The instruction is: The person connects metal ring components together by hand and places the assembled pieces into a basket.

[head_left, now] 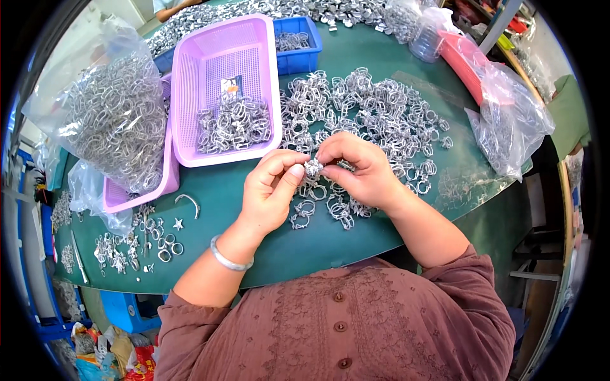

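Note:
Between the fingertips of both hands is a small silver-grey metal ring piece (312, 167) with a knobbly, ornate face. My left hand (273, 187) pinches it from the left with thumb and forefinger; a pale bangle (230, 257) circles that wrist. My right hand (361, 168) grips it from the right, also with thumb and forefinger, and its fingers hide part of the piece. Behind and around the right hand spreads a loose pile of similar grey metal rings (381, 105). Several rings lie on the green tabletop just below the hands.
A lilac basket (274, 82) with grey rings tilts at the back left. Beside it, a clear bag (114, 114) full of metal pieces rests in another lilac basket (136, 200). Behind stands a blue bin (308, 61). Loose rings (166, 244) and tweezers (79, 257) lie at left.

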Demonstrator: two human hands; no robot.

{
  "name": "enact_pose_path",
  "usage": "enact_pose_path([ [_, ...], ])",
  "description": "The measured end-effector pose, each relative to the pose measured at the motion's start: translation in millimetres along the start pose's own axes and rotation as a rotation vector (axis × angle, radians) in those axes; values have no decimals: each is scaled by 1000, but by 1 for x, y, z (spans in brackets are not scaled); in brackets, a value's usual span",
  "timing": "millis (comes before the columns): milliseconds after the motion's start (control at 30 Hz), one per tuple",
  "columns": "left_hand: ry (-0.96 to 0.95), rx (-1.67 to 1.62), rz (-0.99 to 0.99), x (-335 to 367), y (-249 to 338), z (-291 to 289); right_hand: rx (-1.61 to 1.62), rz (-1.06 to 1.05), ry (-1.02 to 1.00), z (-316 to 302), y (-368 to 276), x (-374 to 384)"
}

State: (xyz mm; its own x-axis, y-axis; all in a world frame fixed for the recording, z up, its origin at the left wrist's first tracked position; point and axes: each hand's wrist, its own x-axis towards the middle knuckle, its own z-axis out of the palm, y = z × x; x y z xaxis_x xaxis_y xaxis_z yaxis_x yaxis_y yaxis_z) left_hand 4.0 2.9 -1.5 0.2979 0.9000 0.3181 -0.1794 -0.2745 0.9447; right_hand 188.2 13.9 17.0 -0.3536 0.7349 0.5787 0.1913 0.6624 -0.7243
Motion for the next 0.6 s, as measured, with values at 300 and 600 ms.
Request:
enact_pose_path([
  [300, 5, -6, 54, -1, -3, 2, 37, 22, 14, 2, 1, -2],
  [600, 15, 29, 65, 0, -3, 2, 70, 37, 18, 3, 3, -3],
])
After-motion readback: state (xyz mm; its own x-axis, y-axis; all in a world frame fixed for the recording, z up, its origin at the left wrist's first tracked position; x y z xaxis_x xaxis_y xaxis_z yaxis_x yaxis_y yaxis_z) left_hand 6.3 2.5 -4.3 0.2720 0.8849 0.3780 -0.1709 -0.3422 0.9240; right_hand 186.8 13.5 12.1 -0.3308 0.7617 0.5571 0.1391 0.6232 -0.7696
